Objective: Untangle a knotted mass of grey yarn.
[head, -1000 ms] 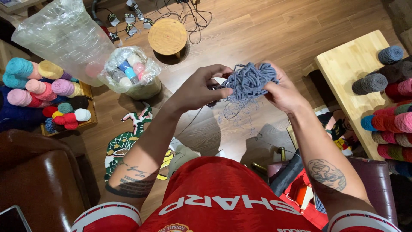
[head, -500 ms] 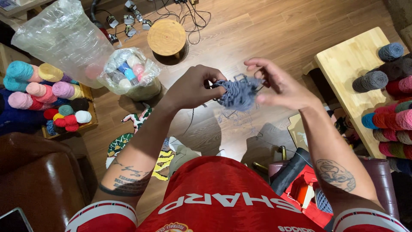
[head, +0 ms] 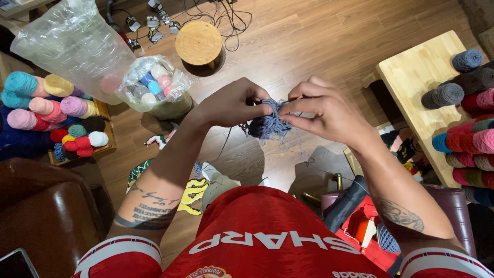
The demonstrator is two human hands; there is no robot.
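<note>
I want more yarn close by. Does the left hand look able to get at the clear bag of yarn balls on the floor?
Probably yes: the left hand sits near the clear bag, with nothing between them, though it is pinching the blue-grey yarn.

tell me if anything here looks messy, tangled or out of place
The blue-grey yarn bundle pinched between the left hand and right hand looks tangled, with loose strands trailing below it. On the wooden floor, black cables lie in a loose jumble behind the round wooden stool.
</note>
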